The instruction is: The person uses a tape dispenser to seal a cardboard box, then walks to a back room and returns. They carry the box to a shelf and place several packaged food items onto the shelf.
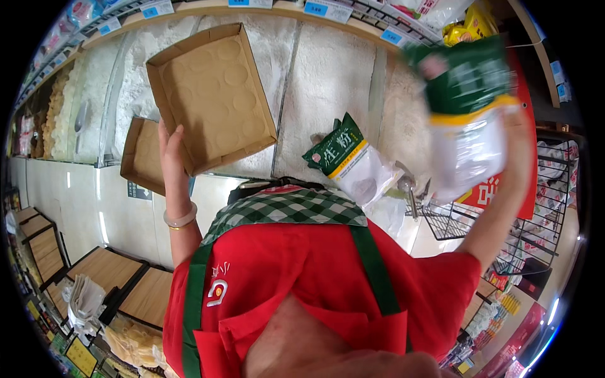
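Note:
My left hand [172,146] grips the left side wall of a shallow brown cardboard tray [212,94]. Faint round marks cover the tray's bare floor, which is tilted towards me. On the right, my raised right hand [516,127] holds a plastic bag of white powder [465,113] with a green top and a yellow band. Motion blurs this bag, and some of my fingers are hidden behind it. A similar bag [359,163] lies slanted at the front edge of the powder bins, just before my body. Behind my left wrist is a smaller cardboard box [144,151].
Glass-divided bins of white powder [326,90] stretch before me. A metal scoop [407,185] rests at the front edge. Above runs a shelf edge [279,10] with price tags. At right stand a red sign [524,189] and a wire basket [550,198] of packages.

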The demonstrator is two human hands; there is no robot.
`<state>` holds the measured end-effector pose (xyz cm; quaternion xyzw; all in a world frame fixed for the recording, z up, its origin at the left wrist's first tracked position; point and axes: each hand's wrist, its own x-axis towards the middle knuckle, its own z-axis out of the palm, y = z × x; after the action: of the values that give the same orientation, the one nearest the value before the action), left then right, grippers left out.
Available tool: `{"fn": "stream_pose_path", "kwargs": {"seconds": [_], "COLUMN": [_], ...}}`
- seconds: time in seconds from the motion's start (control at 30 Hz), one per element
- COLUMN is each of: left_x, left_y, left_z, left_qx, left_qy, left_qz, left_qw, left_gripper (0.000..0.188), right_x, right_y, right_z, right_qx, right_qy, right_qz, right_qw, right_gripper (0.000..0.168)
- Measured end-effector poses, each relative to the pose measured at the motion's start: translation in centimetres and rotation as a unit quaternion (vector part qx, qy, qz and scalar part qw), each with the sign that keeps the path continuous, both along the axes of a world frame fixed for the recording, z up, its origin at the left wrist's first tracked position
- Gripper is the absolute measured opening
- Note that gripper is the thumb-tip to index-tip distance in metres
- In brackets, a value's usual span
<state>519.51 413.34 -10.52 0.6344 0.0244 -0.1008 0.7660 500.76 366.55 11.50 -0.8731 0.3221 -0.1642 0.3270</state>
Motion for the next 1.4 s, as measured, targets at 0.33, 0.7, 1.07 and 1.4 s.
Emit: {"fn": "stream_pose_path", "kwargs": {"seconds": [0.33, 0.7, 1.07, 1.4], "left_x": [0.3, -0.4, 0.4, 1.7], "left_y": [-2.9, -3.0, -4.0, -2.9], "left_z": [2.4, 0.3, -0.6, -0.5], "left_qx": [-0.05, -0.096, -0.15, -0.186], "left_qy": [0.045, 0.14, 0.152, 0.061], "left_qz": [-0.031, -0.058, -0.09, -0.081], "left_qw": [0.997, 0.984, 0.973, 0.977], "left_gripper": [0.057, 0.069, 0.063, 0.053], "right_x": [-1.9, -1.4, 5.5, 28.0], "right_y": [5.2, 13.9, 7.9, -1.0], "right_z": [-24.3, -21.0, -10.3, 19.7], "right_qx": [0.298, -0.292, -0.256, -0.077], "right_qy": [0.177, 0.131, -0.067, -0.313], "right_qz": [0.19, 0.276, 0.28, 0.168], "right_qw": [0.919, 0.906, 0.923, 0.932], "right_gripper": [0.029, 0.054, 0.055, 0.042]}}
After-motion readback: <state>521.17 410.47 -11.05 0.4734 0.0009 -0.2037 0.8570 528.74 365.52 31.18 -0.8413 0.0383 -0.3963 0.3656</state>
